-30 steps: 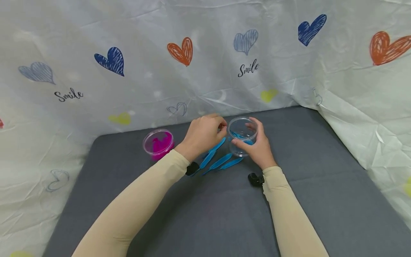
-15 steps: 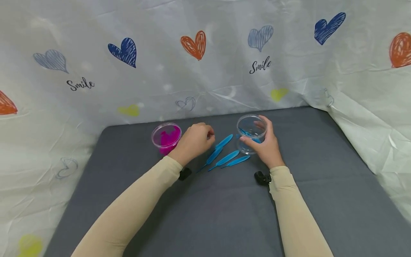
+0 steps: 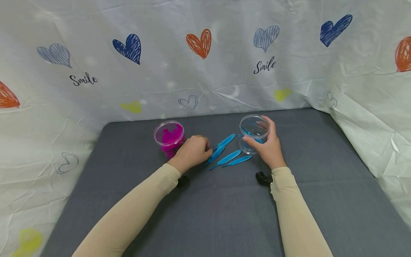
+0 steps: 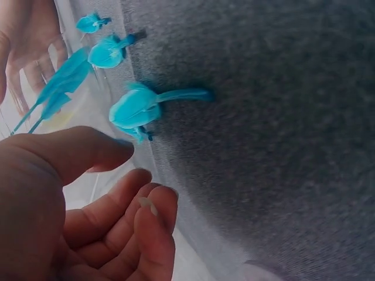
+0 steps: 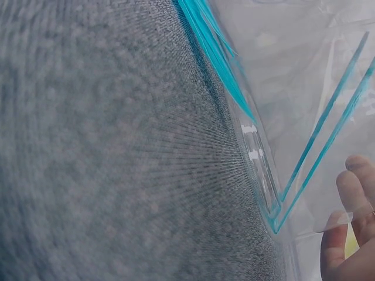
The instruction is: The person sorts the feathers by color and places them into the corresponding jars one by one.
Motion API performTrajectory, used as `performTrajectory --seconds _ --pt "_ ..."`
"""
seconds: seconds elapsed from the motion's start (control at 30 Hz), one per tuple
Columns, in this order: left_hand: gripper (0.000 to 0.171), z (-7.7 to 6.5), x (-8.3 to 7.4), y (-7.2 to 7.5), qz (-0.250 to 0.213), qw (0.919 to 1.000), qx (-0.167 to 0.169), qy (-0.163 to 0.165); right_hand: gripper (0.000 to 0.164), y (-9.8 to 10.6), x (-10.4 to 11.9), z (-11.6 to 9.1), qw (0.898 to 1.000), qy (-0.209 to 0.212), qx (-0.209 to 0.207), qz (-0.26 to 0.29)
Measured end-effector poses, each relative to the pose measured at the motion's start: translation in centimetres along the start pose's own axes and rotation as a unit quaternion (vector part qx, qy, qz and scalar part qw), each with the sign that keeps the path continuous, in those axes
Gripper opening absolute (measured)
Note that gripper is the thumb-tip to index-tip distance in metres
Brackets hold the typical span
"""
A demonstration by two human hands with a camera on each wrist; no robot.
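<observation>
– So, grips what with the right hand (image 3: 268,149)?
– A clear cup (image 3: 252,132), two o'clock from the blue feathers (image 3: 228,157).
– And the left hand (image 3: 192,152)?
– Loosely curled, thumb apart, at their nine o'clock.

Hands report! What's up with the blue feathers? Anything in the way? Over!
Left hand empty, close to loose blue feathers. Right hand holding clear tub, more blue feathers inside. Pink-filled tub beside left hand, not blocking.
</observation>
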State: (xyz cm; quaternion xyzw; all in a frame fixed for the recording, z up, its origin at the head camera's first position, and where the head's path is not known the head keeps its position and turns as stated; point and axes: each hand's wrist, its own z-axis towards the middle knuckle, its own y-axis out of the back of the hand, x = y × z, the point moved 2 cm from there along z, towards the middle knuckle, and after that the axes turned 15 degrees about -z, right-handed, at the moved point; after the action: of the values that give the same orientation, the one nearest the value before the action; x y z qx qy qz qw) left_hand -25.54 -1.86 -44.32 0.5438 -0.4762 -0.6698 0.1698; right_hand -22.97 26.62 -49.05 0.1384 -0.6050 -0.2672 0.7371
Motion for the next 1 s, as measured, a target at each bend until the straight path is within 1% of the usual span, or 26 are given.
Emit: performTrajectory --seconds 0.1,0.33,0.43,0.63,0.83,0.93,1.0 --pt "0.013 0.0 0.2 -0.3 0.001 0.9999 0.009 0.007 0.099 0.1 -0.1 0.0 1.000 0.000 -0.001 -0.002" --pt "0.018 0.2 0.3 -0.7 -0.008 0.9994 0.027 0.019 0.099 0.1 -0.1 -0.1 1.000 -0.002 -0.004 -0.005" --pt "0.020 0.2 0.3 -0.8 -0.009 0.9993 0.030 0.022 0.099 0.1 -0.1 -0.1 1.000 0.000 -0.003 -0.004" --pt "0.021 0.3 0.4 -0.9 -0.005 0.9994 0.027 0.021 0.100 -0.1 -0.1 0.1 1.000 0.000 -0.001 -0.004" --pt "0.022 0.3 0.7 -1.0 -0.010 0.9996 0.020 0.019 0.099 -0.1 -0.2 0.1 1.000 0.000 -0.001 -0.006" --pt "0.022 0.3 0.7 -1.1 -0.013 0.9998 0.008 0.012 0.098 -0.1 -0.3 0.1 1.000 0.000 -0.002 -0.010" --pt "0.024 0.3 0.6 -1.1 -0.015 0.9999 -0.007 0.004 0.098 0.0 -0.3 0.1 1.000 0.000 -0.003 -0.012"
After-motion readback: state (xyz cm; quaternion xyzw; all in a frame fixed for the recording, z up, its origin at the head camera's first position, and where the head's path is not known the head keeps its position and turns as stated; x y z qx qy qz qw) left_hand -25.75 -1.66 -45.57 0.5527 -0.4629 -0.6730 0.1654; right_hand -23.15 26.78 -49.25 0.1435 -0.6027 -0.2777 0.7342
